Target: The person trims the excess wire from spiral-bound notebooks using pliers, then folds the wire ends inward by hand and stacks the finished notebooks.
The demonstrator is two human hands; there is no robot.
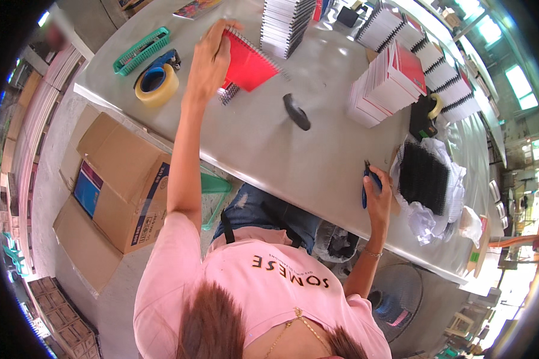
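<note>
My left hand [212, 60], stretched over the far left of the table, is closed on a red spiral-bound notebook [248, 63]. The notebook is tilted, its wire edge facing up and to the right. Part of another spiral-bound book [228, 93] shows beneath it. Near the front edge on the right, my right hand [379, 194] is closed around blue-handled pliers [365, 188], jaws pointing away from me. Between the hands lies a dark curved object [296, 112] whose kind I cannot make out. A tall stack of spiral-bound notebooks [283, 27] stands just beyond the red one.
At left are a green basket [141, 51] and a tape dispenser with clear tape [157, 85]. Red-covered books [389, 84] and spiral-bound stacks [443, 72] stand at right, near black binding coils [424, 178] in plastic. An opened cardboard box [117, 185] sits below the table's left side.
</note>
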